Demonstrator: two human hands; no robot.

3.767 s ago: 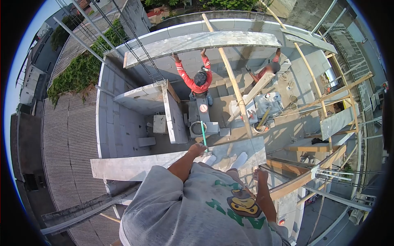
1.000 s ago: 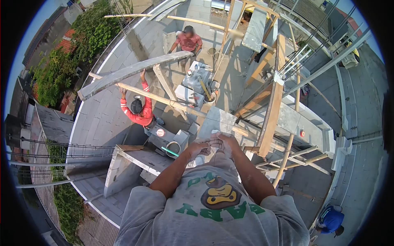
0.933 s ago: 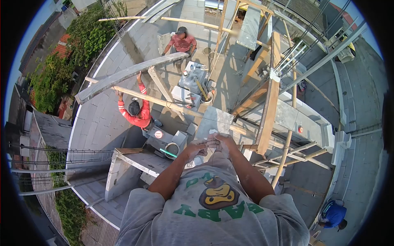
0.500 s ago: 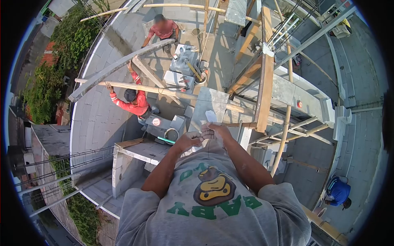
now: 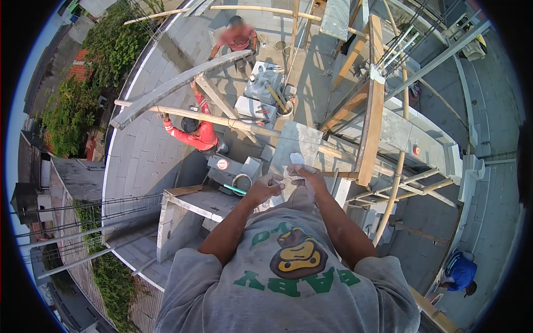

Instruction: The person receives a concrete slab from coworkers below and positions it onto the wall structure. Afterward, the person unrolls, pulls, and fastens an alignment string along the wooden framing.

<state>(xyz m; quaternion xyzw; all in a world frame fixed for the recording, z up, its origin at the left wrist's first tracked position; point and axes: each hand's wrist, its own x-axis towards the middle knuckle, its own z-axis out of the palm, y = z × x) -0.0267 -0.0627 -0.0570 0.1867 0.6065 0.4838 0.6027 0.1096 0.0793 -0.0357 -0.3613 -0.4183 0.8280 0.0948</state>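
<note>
My left hand (image 5: 265,190) and my right hand (image 5: 312,182) meet in front of my chest, above my grey printed shirt (image 5: 300,277). The fingers of both hands are closed in a pinch, fingertips close together. Something thin and pale shows between them; I cannot tell what it is. A small white flat piece (image 5: 297,159) shows just beyond my right fingers, overlapping a grey board (image 5: 294,139). Dust marks the skin of both hands and forearms.
Below, a person in a red sleeved top (image 5: 202,136) grips a bamboo pole (image 5: 222,120) and a long beam (image 5: 177,86). Another person (image 5: 236,38) is behind the beam. A wooden beam (image 5: 371,111) rises right. A person in blue (image 5: 461,272) bends far right.
The view has swung so that the scene sits further right. My hands have drawn a little apart, and the pale thing between the fingertips shows more. Both co-workers still hold the beam.
</note>
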